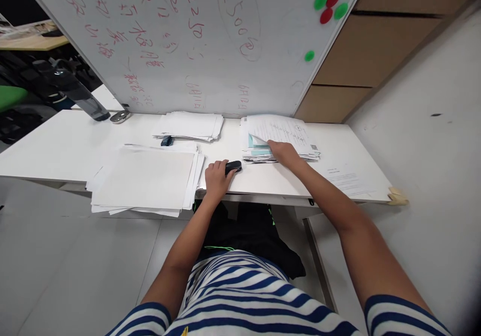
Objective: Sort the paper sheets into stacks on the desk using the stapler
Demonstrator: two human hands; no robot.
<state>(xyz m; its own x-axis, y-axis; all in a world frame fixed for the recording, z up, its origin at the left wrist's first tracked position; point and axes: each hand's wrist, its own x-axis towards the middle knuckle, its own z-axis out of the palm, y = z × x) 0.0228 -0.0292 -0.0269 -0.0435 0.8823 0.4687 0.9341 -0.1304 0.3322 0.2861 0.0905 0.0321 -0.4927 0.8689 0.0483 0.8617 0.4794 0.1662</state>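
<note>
My left hand [217,178] rests at the desk's front edge, its fingers wrapped around a black stapler [235,166]. Further right, my right hand [282,153] pinches the lifted corner of a printed sheet [280,128] on top of a stack of papers [259,159]. Beneath the raised corner a light blue sheet [259,144] shows. To the left of my left hand lies a large, uneven pile of blank-looking paper [145,178], overhanging the front edge. A smaller paper stack [191,125] sits behind it, beside a small dark object [166,140].
A whiteboard [210,70] with red writing and magnets stands along the back of the white desk [60,145]. At the back left are a dark bottle [84,98] and a computer mouse [120,116]. Cardboard boxes [349,50] and a wall [432,140] bound the right side.
</note>
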